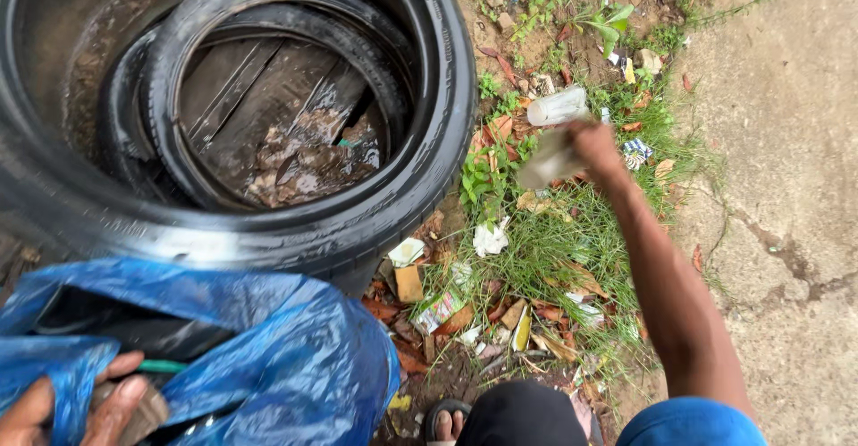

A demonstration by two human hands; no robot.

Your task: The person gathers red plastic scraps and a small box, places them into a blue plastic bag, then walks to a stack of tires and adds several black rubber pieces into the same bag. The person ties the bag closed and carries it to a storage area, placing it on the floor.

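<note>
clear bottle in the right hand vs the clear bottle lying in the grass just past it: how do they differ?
The held bottle is off the ground, gripped by the right hand, and motion-blurred; the lying bottle rests untouched on grass and dirt and looks sharp. The held bottle tilts down to the left, while the lying bottle sits nearly level. Both are clear plastic and look empty.

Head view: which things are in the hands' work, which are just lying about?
In hand:
- right hand grips a blurred clear plastic bottle
- left hand holds open the blue plastic bag

Lying about:
- stacked black rubber tyres
- second clear plastic bottle
- white crumpled wrapper
</note>
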